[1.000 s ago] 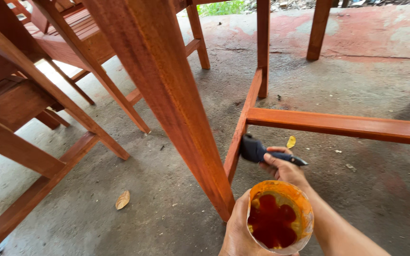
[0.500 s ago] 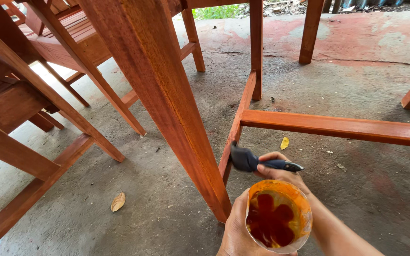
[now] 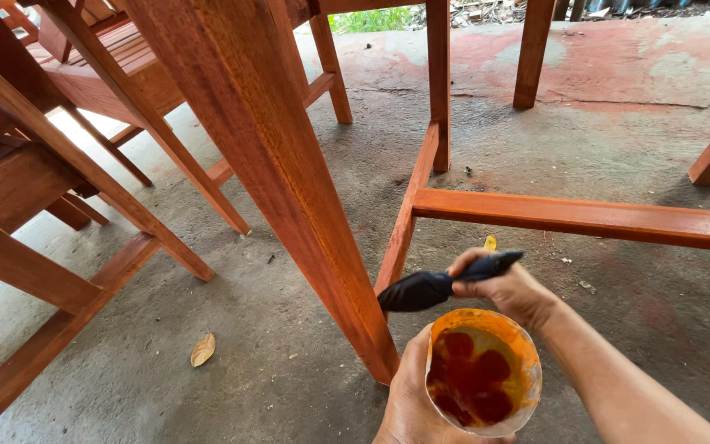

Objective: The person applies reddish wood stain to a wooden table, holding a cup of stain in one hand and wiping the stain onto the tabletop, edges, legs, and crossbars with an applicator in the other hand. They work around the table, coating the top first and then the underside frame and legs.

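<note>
I see the right hand (image 3: 507, 288) closed around the dark handle of a paintbrush (image 3: 441, 284). The long axis of the brush lies nearly level, a little tilted: the handle end points up to the right, the dark bristles point left, just beside the lower part of the red-brown wooden leg (image 3: 289, 189). The left hand (image 3: 412, 399) is wrapped around a cup (image 3: 482, 374) of dark red stain, held upright below the brush. A dry leaf (image 3: 202, 349) lies on the concrete floor (image 3: 232, 329).
</note>
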Motion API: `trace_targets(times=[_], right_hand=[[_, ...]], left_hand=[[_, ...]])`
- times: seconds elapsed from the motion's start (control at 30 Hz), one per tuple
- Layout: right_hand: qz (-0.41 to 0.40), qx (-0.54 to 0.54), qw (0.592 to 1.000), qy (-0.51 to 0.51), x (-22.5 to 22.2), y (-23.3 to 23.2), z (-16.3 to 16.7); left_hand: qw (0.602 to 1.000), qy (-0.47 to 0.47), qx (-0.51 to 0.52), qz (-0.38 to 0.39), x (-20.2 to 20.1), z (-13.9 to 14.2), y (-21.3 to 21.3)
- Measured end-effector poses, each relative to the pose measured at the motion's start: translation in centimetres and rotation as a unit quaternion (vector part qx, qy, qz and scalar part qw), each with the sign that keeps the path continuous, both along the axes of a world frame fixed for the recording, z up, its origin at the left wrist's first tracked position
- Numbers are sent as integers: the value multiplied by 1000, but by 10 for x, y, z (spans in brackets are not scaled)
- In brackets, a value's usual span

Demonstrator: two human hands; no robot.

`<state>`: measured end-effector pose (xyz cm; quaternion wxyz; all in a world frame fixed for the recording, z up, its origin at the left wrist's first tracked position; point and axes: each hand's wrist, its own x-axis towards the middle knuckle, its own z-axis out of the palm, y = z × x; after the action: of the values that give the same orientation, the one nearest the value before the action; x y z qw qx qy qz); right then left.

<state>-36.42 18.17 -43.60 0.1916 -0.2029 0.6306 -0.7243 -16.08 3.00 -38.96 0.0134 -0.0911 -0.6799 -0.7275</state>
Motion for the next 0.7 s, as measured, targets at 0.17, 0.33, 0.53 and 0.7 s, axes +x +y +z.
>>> trace_targets(times=[0.17, 0.33, 0.53, 0.7], right_hand=[[-17, -111, 990, -90, -9, -6, 47], [54, 75, 993, -80, -2, -51, 70], [-9, 70, 997, 9, -31, -56, 81], [-133, 128, 963, 196, -51, -57, 89]], left_hand=[[998, 31, -48, 34, 0, 5, -5], [996, -65, 10, 56, 5, 20, 7], [999, 13, 23, 30, -3, 12, -8], [999, 5, 0, 44, -3, 4, -14]])
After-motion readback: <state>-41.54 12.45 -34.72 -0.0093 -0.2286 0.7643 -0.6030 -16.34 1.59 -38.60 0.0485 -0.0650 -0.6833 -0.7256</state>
